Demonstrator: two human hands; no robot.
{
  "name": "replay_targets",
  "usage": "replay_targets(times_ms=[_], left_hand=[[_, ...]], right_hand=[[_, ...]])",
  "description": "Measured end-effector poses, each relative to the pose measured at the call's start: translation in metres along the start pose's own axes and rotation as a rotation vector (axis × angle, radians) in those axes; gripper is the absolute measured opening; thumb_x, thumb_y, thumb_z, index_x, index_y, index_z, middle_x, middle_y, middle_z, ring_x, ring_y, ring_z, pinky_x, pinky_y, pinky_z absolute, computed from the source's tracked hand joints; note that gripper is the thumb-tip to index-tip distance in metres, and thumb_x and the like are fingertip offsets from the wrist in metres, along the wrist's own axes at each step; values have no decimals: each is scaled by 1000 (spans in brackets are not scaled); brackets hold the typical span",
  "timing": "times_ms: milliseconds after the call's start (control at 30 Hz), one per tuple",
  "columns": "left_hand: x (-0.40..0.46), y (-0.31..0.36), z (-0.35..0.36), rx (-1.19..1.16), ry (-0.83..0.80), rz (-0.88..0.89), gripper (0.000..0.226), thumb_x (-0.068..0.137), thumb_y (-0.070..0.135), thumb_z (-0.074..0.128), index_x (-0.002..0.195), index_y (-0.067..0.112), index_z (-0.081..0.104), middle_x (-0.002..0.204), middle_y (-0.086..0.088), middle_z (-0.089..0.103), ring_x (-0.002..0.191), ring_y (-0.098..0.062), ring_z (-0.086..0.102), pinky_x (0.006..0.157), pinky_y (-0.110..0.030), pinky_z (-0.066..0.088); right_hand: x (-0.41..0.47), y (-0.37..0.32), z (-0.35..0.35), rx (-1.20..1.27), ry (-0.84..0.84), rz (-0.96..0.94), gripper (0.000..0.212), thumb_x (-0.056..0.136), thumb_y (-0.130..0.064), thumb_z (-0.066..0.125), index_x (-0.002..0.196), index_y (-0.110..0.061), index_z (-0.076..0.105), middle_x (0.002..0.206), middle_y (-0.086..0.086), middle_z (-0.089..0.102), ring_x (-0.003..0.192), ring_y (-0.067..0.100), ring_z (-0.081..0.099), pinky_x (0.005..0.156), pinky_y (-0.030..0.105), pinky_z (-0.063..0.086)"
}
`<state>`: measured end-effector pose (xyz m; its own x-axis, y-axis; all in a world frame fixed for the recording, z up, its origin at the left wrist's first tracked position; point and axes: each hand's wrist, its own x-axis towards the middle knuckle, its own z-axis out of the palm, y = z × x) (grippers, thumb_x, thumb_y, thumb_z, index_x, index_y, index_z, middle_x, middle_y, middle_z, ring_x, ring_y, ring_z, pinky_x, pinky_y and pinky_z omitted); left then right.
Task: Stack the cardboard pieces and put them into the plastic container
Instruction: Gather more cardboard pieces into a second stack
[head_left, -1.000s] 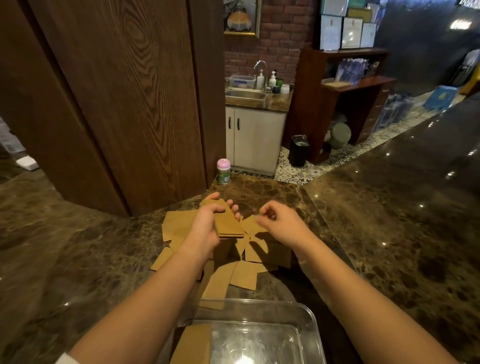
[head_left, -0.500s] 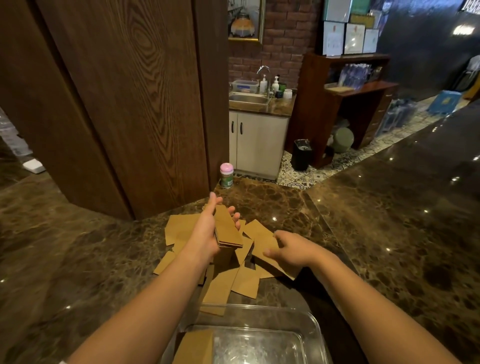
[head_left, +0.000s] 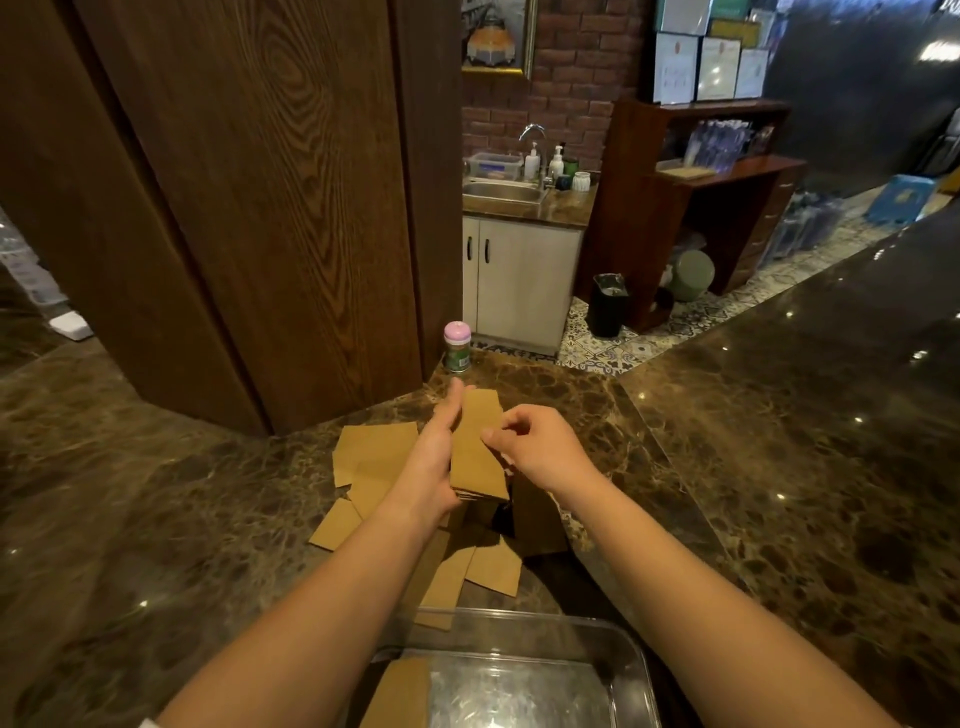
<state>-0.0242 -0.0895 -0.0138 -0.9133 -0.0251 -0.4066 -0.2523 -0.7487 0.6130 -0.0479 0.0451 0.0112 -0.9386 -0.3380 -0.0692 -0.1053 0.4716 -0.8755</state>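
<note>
Brown cardboard, cut in flat rectangular pieces (head_left: 371, 457), lies scattered on the dark marbled stone counter (head_left: 156, 519), near its far edge where the wooden wall panel (head_left: 249, 208) meets it. The left hand (head_left: 434, 462) is raised above these pieces with the forearm reaching forward from the bottom edge. Its palm is turned to the right, the thumb points up and away, and the hand grips a thin stack of brown cardboard pieces (head_left: 478, 452) along its left side. The right hand (head_left: 535, 447) is just beside the stack, its fingers curled, and the fingertips touch or pinch the top piece; I cannot tell which. At the near edge of the counter stands the clear plastic container (head_left: 597, 639) with one cardboard piece (head_left: 402, 693) inside, at its left side.
</note>
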Motion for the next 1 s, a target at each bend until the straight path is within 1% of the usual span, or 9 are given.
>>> replay_targets(times_ms=[67, 167, 300, 367, 467, 600, 733, 867, 1000], left_hand=[[3, 1, -6, -14, 9, 16, 24, 87, 28, 71, 110, 20, 75, 94, -17, 77, 83, -34, 75, 62, -46, 60], [5, 5, -15, 28, 46, 35, 30, 96, 9, 53, 122, 22, 62, 106, -23, 73, 82, -36, 75, 65, -48, 62], [4, 15, -30, -73, 124, 68, 29, 98, 7, 49, 122, 22, 57, 98, -19, 68, 71, -30, 71, 60, -40, 60], [6, 17, -36, -96, 148, 60, 27, 98, 9, 51, 120, 22, 58, 93, -19, 68, 69, -30, 70, 58, -41, 60], [7, 16, -36, -93, 154, 32, 24, 98, 11, 54, 118, 22, 59, 83, -19, 72, 65, -31, 71, 56, -42, 60], [7, 9, -28, -53, 163, 12, 25, 96, 12, 58, 119, 21, 61, 98, -19, 67, 65, -31, 72, 55, -41, 59], [8, 7, -23, -34, 171, 4, 27, 96, 13, 60, 122, 22, 62, 103, -19, 66, 66, -31, 72, 55, -41, 59], [4, 6, -13, 45, 155, -5, 24, 96, 27, 64, 120, 26, 62, 108, -18, 67, 69, -29, 73, 56, -40, 60], [0, -3, 5, 161, 105, -3, 32, 96, 46, 56, 119, 24, 59, 117, -21, 67, 96, -37, 72, 67, -45, 61]], right_hand=[[2, 0, 6, -110, 51, -41, 17, 86, -38, 76, 90, -23, 69, 91, -8, 73, 81, 7, 70, 73, 35, 57], [6, 2, 6, -29, 117, -23, 21, 87, -47, 71, 90, -28, 61, 80, -9, 70, 67, 4, 67, 59, 26, 47], [13, 31, -11, -338, 124, 131, 34, 96, -50, 53, 94, -16, 61, 94, 1, 69, 89, 25, 66, 69, 34, 49], [6, 47, -9, -685, -37, 261, 62, 83, -70, 59, 108, -13, 58, 108, 4, 67, 101, 29, 66, 76, 35, 51], [-3, 61, 2, -815, -96, 347, 96, 63, -78, 71, 129, -13, 47, 124, 5, 63, 112, 29, 63, 75, 37, 46], [3, 66, -1, -570, -107, 428, 94, 67, -48, 89, 133, -13, 33, 118, 4, 58, 115, 30, 60, 75, 36, 46], [7, 64, -24, -26, -133, 429, 15, 87, -13, 74, 77, -17, 63, 82, 7, 64, 66, 18, 64, 56, 29, 46], [5, 41, -44, 331, -29, 377, 16, 86, -1, 70, 95, -14, 64, 86, 8, 74, 75, 22, 70, 61, 31, 54], [0, 11, -35, 392, -26, 229, 32, 84, 5, 68, 106, -17, 61, 69, 1, 74, 55, 13, 71, 44, 22, 50]])
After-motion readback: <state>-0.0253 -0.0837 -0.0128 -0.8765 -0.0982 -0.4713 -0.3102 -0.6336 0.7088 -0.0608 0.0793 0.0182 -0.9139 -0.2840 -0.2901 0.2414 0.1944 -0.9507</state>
